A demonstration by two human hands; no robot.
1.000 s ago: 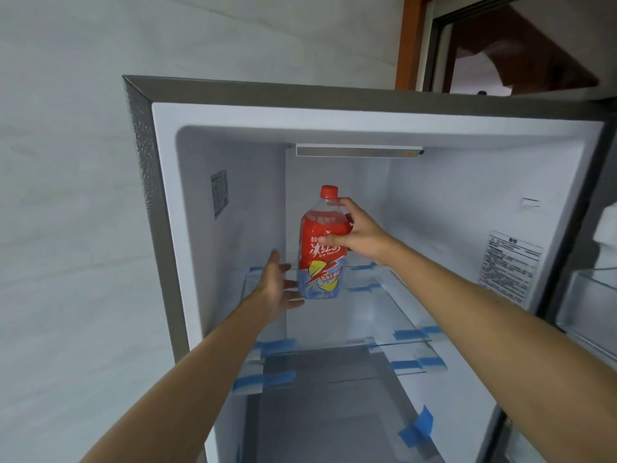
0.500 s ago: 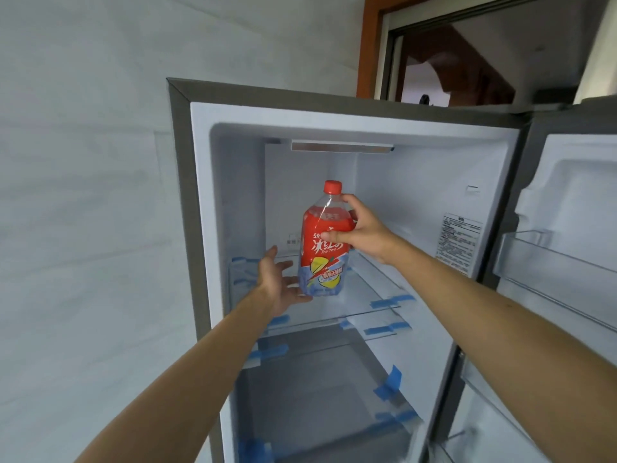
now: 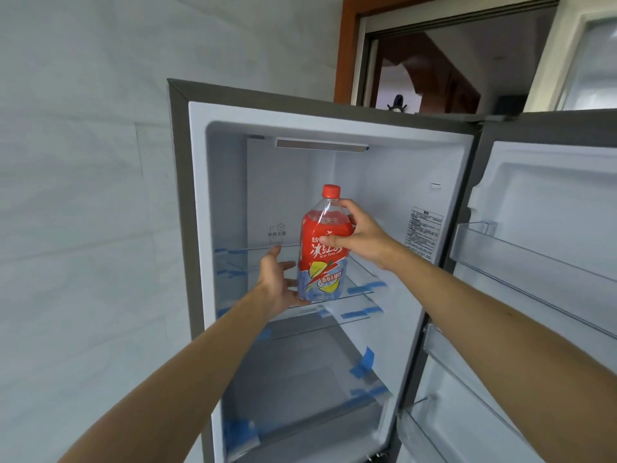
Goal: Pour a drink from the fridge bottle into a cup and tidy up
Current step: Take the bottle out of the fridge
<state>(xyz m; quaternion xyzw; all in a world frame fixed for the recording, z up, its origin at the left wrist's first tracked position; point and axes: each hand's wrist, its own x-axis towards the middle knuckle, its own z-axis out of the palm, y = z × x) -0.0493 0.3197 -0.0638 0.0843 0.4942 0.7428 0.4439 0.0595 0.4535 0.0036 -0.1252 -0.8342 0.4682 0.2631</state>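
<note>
Looks from head height, facing forward into the open fridge (image 3: 400,182), close before it, door (image 3: 534,228) at right edge.

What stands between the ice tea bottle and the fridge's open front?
Nothing visible. The ice tea bottle is at the glass shelf's front edge, the right hand gripping it, the left hand at its base; the fridge door stands open.

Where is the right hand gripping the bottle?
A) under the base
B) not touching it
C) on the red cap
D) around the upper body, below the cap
D: the right hand wraps the upper body of the bottle below the red cap, while the left hand supports the base.
</note>
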